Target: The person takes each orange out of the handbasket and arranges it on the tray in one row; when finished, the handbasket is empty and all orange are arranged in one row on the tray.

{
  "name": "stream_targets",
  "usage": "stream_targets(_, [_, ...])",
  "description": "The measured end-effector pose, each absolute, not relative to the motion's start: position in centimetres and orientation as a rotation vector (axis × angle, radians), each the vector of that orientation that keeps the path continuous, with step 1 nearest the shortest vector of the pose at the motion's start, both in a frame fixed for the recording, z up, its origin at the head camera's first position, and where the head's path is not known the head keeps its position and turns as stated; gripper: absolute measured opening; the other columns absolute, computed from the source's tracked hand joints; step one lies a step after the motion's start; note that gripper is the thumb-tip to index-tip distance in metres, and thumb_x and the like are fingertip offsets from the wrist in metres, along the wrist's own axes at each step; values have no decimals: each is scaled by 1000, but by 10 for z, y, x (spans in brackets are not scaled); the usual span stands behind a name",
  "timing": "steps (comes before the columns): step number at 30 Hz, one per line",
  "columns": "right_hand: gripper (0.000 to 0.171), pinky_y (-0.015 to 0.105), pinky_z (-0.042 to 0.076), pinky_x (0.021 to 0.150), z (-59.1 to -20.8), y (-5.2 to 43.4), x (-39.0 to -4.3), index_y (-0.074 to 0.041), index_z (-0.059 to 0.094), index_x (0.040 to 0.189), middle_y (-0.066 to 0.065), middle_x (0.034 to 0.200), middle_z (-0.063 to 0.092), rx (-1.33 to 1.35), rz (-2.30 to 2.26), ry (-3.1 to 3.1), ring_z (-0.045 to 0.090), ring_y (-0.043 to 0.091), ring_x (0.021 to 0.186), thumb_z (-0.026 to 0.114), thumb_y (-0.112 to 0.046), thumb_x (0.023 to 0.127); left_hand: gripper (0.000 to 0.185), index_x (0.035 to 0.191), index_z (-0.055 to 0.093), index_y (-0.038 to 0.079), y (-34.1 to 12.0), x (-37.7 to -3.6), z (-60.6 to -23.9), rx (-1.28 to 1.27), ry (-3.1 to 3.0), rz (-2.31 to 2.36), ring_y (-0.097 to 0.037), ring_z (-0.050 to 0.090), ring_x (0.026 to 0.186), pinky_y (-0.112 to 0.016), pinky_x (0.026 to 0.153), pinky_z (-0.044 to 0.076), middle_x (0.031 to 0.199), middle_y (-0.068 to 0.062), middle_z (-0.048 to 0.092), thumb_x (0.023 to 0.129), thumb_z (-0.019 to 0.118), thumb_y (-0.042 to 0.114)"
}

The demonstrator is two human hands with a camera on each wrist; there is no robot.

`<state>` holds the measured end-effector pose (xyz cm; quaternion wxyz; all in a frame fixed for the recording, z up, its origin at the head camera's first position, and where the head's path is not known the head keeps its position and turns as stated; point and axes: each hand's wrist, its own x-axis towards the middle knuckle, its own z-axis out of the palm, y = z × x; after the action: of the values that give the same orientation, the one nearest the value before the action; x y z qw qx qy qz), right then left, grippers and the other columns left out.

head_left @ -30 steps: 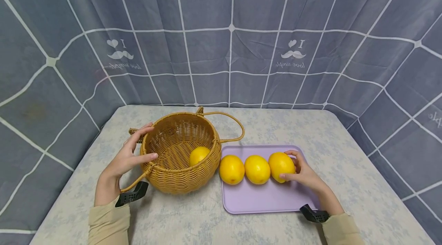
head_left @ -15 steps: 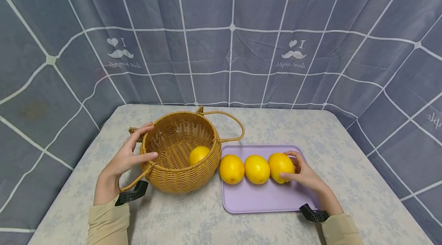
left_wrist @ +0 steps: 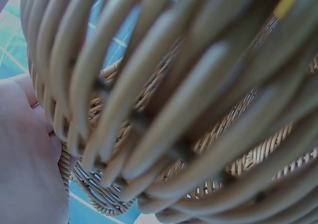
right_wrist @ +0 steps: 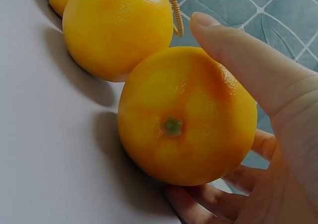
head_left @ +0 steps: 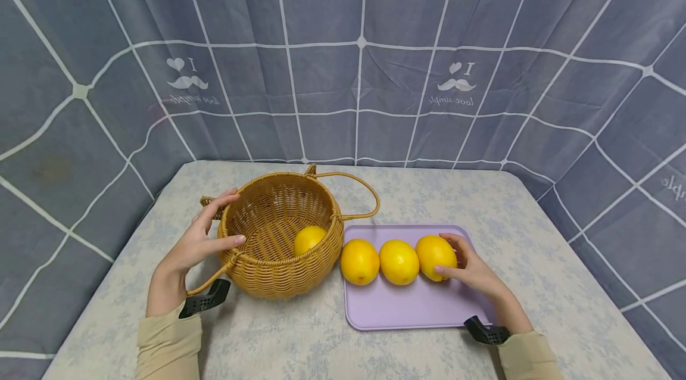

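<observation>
A brown wicker basket [head_left: 284, 282] stands left of the middle, with one yellow orange [head_left: 309, 240] inside. My left hand [head_left: 193, 247] holds its left side, thumb and fingers reaching over the rim. The left wrist view shows the woven wall [left_wrist: 164, 105] close up, with part of the hand at the left. My right hand [head_left: 471, 268] grips the rightmost orange [head_left: 436, 257] on the lilac tray [head_left: 412, 311]. In the right wrist view the thumb lies over this orange [right_wrist: 184, 129], whose green stem end shows, and the fingers curl beneath it.
On the tray, the left orange [head_left: 359, 261] and the middle orange [head_left: 399, 262] sit in a row beside the held one. The basket's right handle [head_left: 370, 195] sticks out behind the tray's left corner. A grey checked curtain [head_left: 332, 82] encloses the table [head_left: 278, 344].
The orange in my right hand has shifted very slightly. Both hands, the basket and the other oranges stay practically where they were.
</observation>
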<state>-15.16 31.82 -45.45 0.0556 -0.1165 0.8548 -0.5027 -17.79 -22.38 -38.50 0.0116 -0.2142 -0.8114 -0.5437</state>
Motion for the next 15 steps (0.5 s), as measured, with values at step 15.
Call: stream_targets(15, [74,29,43,89,-452,317,-149,-3,26,142,23,137,35,-315,-1470,2615,48,33,110,71,-18,84,75,145,31,10,-224,-178,-385,-671,-2527,-1693,-34,3,140,-73,94,7,155,-8,14,82,71,6])
